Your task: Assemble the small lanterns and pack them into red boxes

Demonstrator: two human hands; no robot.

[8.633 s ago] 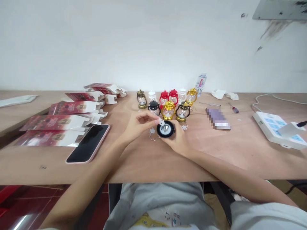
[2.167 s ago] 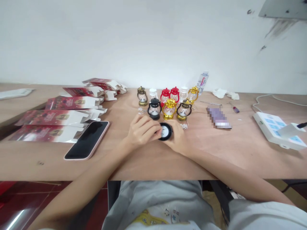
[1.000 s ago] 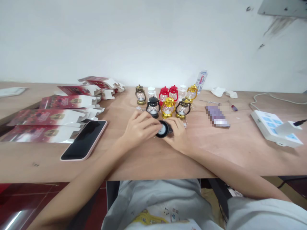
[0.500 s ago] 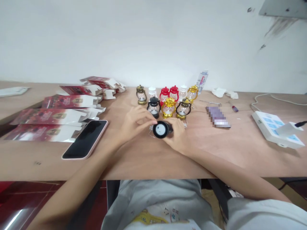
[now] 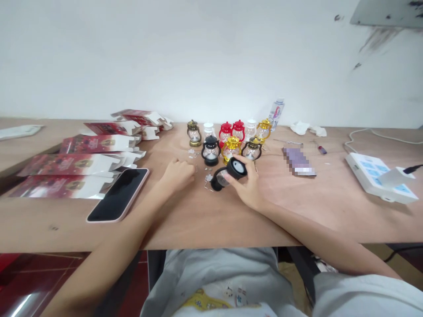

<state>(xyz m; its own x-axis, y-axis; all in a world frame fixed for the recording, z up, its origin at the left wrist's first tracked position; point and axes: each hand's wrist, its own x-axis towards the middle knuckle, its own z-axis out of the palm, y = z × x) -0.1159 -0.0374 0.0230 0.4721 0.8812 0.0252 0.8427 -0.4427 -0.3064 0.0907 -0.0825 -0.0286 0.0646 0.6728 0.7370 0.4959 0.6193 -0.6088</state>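
In my right hand [image 5: 248,187] is a small black lantern [image 5: 222,177], gripped around its base. It lies tilted, its round underside with a pale disc turned up towards me and its top low to the left. To its left, my left hand [image 5: 180,172] rests at the tabletop with fingers curled in; whatever they may hold is hidden. Small white bits [image 5: 208,178] and thin wire pieces lie between the hands. Just beyond stand another black lantern [image 5: 210,150], a gold lantern [image 5: 231,149] and a black-and-gold lantern [image 5: 251,149].
Behind them are more lanterns, including a bronze one [image 5: 194,133] and a red one [image 5: 238,130]. Red printed boxes [image 5: 82,163] and a phone [image 5: 119,196] lie left. On the right are a purple packet [image 5: 299,160], a screwdriver [image 5: 321,149] and a power strip [image 5: 380,178].
My left hand has moved away from the lantern, left and down to the table, its fingers curling. The lantern in my right hand has tipped, its base swinging up and right.
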